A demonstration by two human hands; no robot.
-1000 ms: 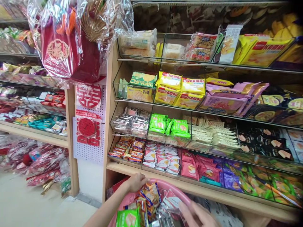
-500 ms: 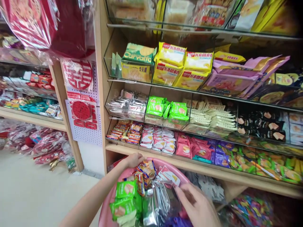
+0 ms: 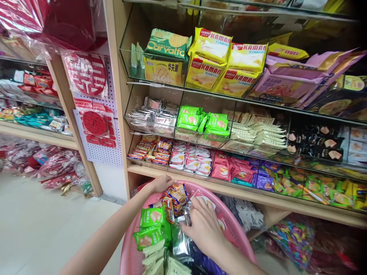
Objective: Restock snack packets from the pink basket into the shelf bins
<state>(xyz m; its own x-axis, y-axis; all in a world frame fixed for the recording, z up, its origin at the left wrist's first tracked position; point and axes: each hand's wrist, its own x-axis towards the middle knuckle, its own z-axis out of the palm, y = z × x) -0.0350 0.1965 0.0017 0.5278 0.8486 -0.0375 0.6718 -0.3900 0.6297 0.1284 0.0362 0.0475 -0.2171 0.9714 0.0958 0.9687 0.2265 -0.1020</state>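
Observation:
A pink plastic basket (image 3: 246,244) is in front of me, filled with small wrapped snacks. My left hand (image 3: 163,183) is closed over its far left rim. Inside the basket, my right hand (image 3: 205,225) has its fingers curled down on the silver snack packets (image 3: 181,241), and its palm hides part of them. Green wafer packets (image 3: 152,217) lie to the left, with cream-coloured packets (image 3: 155,256) below. Orange-and-blue snack packets (image 3: 176,198) sit at the far side, beside white-and-pink ones partly covered by my right hand. Purple packets (image 3: 210,264) show at the near edge.
Tiered shelves (image 3: 177,173) with clear dividers hold snack packets just beyond the basket. Yellow biscuit packs (image 3: 212,46) stand higher up. Red decorations (image 3: 94,122) hang on a pegboard at left. A bag of colourful sweets (image 3: 292,240) is under the shelf at right.
My right hand has moved left and forward from the basket's right side onto the silver packets. My left hand stays on the rim. The view has tilted slightly downward.

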